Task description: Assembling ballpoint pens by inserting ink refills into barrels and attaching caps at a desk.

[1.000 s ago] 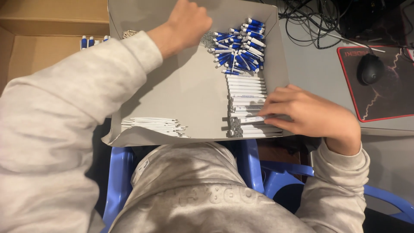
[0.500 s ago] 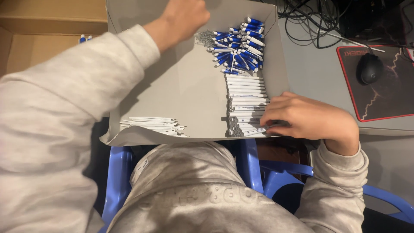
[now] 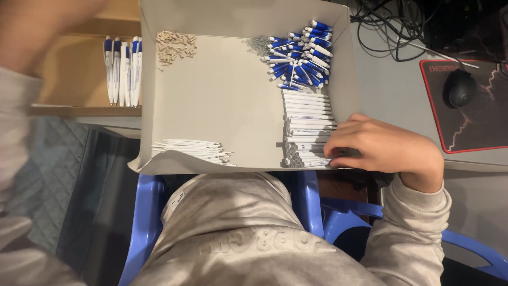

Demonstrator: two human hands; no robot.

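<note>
White pen barrels — a neat stacked row along the right side of the grey cardboard tray, which rests across the person's lap. The right hand lies on the near end of that row, fingers curled down onto the lowest barrels; whether it has pinched one up I cannot tell. The left hand is out of sight; only its blurred sleeve crosses the view left of the tray, so its grip cannot be told. Toward the tray's far right corner, just beyond the barrels, a heap of blue-and-white pen tops, with small metal springs just beside it. At the far left corner of the tray, a small pile of beige plastic bits. At the tray's near left edge, a fan of thin white refills. Left of the tray, in a brown box, a few finished blue-and-white pens lie side by side. Judging by the piles — few pens done, most parts unassembled, so the work looks early on.
</note>
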